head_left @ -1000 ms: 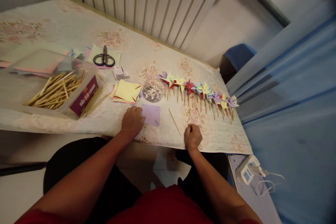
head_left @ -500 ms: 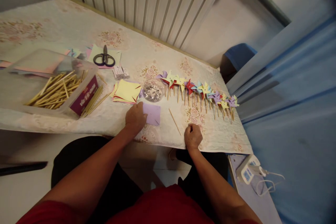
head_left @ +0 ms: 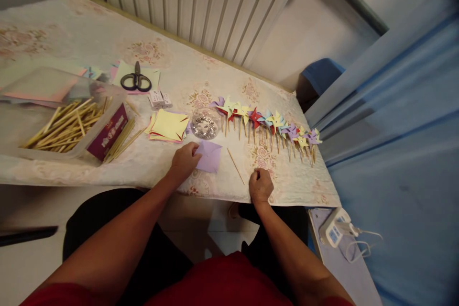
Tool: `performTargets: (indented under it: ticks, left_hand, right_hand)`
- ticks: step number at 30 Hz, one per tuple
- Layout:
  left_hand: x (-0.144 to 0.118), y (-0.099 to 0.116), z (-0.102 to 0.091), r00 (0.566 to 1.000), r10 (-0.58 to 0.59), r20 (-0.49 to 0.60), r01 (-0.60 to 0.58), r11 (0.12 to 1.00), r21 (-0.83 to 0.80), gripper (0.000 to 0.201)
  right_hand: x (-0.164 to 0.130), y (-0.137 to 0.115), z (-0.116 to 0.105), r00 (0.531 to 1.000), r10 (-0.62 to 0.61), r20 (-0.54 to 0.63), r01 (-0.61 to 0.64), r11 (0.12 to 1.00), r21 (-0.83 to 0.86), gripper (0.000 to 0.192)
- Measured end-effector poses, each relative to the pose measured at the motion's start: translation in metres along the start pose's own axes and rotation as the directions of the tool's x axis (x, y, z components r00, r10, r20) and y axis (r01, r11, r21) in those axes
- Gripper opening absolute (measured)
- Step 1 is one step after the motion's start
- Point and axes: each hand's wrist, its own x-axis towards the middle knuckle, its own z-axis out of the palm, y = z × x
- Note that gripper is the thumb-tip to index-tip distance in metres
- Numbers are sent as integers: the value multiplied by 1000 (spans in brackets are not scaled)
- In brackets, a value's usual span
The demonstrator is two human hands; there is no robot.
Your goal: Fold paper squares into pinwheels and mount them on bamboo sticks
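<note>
My left hand (head_left: 184, 160) pinches the left edge of a purple paper square (head_left: 210, 157) lying near the table's front edge, and a flap of it is lifted and folded inward. My right hand (head_left: 261, 185) rests in a fist at the front edge, with whatever is in it hidden. A single thin wooden stick (head_left: 235, 166) lies between the two hands. Behind them a round clear dish of small shiny pins (head_left: 204, 124) stands next to a long row of finished paper pinwheels (head_left: 267, 124) on sticks.
A stack of yellow and red paper squares (head_left: 168, 126) lies left of the dish. A clear box of wooden sticks (head_left: 66, 122) stands at the left, black scissors (head_left: 135, 79) behind it. A radiator lines the wall. A blue curtain hangs on the right.
My left hand has slid onto the purple square and lifted one flap of it inward. My right hand has stayed put. The view has shifted slightly.
</note>
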Motion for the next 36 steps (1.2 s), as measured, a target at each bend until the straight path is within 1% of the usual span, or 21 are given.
performTargets:
  ticks: [1, 3, 6, 10, 13, 17, 24, 32, 36]
  left_hand:
    - [0, 1, 0, 1000, 14, 15, -14, 999, -36, 15]
    - [0, 4, -1, 998, 34, 53, -27, 991, -134, 11]
    - [-1, 9, 1, 992, 69, 105, -36, 958, -284, 14]
    - [-2, 18, 10, 982, 121, 146, -59, 927, -370, 21]
    - [-2, 25, 19, 970, 157, 183, -71, 910, -408, 21]
    - [0, 31, 27, 962, 167, 216, -54, 892, -448, 23]
    - [2, 25, 39, 951, 136, 278, 32, 851, -524, 18]
    - [5, 24, 42, 941, 83, 327, 141, 784, -605, 17]
    - [6, 25, 41, 946, 66, 317, 140, 800, -584, 17]
  right_hand:
    - [0, 0, 0, 1000, -1, -3, 1, 1000, 1, 25]
    - [0, 0, 0, 1000, -2, -8, 2, 1000, 1, 25]
    - [0, 0, 2, 1000, -3, -18, 3, 1000, 3, 25]
    - [0, 2, 4, 1000, -4, -22, 4, 1000, 13, 24]
    - [-1, 3, 5, 999, -11, -34, 11, 1000, 8, 24]
    - [-1, 3, 5, 999, -19, -40, 18, 1000, -2, 24]
    - [0, 1, 4, 999, -5, -35, 5, 1000, -8, 24]
    - [0, 0, 2, 1000, 1, -32, -1, 1000, 6, 24]
    - [0, 0, 2, 999, -1, -32, 2, 1000, 17, 24]
